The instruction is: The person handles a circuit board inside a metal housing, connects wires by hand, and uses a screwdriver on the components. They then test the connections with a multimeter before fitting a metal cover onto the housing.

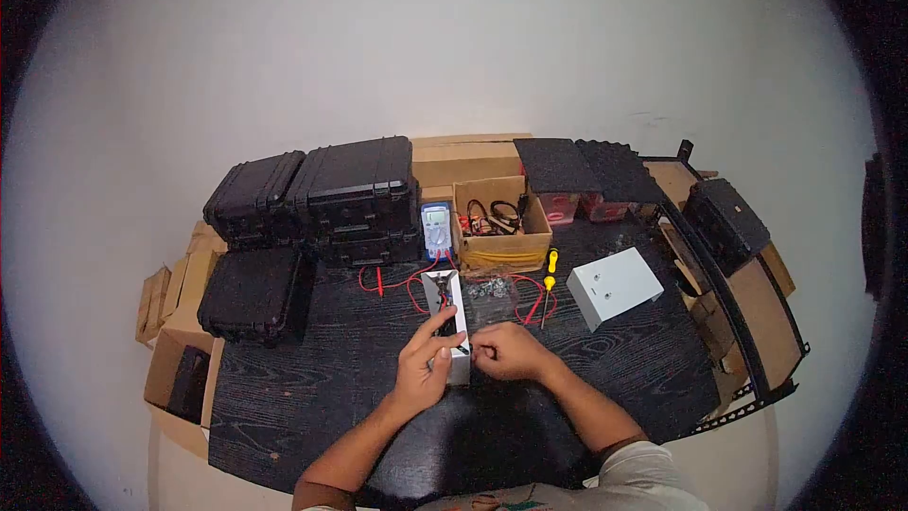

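Observation:
An open white box [430, 288] with black and red wires [444, 286] inside stands near the middle of the black table. My left hand [424, 369] lies over its near part, fingers stretched and apart, touching the box. Close against the box's right side is my right hand [515, 353], its fingers curled in a pinch; what they hold, if anything, is too small to make out. Just beyond that hand lies a clear plastic bag [492, 295] with small metal parts. A yellow-handled screwdriver [550, 281] and a closed white box [616, 288] lie further right.
Behind the open box stand a multimeter [437, 230] with red leads and a cardboard box [506, 250] of cables. Black hard cases [352, 191] are stacked at the back left. Red-fronted bins [558, 208] stand back right, beside a black metal frame [733, 317].

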A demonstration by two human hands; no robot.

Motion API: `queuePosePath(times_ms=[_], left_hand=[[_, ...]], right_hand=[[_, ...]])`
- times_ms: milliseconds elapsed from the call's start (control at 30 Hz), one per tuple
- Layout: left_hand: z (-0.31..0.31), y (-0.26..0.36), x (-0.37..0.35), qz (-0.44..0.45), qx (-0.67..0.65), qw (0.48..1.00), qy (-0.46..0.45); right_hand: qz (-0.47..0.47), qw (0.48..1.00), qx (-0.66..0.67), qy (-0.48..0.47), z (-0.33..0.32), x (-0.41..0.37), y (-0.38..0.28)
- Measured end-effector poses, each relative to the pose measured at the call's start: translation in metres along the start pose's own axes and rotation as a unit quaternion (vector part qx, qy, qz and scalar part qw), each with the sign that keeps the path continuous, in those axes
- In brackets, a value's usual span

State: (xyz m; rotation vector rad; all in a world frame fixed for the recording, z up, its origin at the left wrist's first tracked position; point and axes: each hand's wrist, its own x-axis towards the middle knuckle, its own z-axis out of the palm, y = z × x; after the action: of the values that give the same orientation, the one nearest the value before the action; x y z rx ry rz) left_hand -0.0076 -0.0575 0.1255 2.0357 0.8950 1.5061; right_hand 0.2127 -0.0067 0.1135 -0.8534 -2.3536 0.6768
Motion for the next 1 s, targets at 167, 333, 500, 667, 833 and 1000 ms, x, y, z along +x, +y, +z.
queuePosePath(times_ms=[167,333,500,667,833,1000], left_hand=[[0.001,0.001,0.0,-0.003,0.006,1.0,0.0],[0.0,0.0,0.001,-0.003,-0.002,1.0,0.0],[0.001,0.001,0.0,-0.004,0.001,1.0,0.003],[-0.001,0.0,0.0,-0.003,-0.006,1.0,-0.006],[-0.004,0.0,0.002,-0.002,-0.002,0.999,-0.032],[-0.009,0.005,0.005,-0.005,-0.003,0.998,-0.062]], right_hand=[[0.067,0.994,0.058,0.064,-0.002,0.001,-0.019],[0.039,0.999,0.031,0.017,-0.003,-0.001,-0.008],[0.076,0.993,0.067,0.054,-0.007,0.001,-0.024],[0.054,0.994,0.077,0.055,-0.005,0.0,-0.018],[0.087,0.985,0.147,0.03,0.008,0.0,0.001],[0.159,0.915,0.369,-0.022,0.023,0.001,0.018]])
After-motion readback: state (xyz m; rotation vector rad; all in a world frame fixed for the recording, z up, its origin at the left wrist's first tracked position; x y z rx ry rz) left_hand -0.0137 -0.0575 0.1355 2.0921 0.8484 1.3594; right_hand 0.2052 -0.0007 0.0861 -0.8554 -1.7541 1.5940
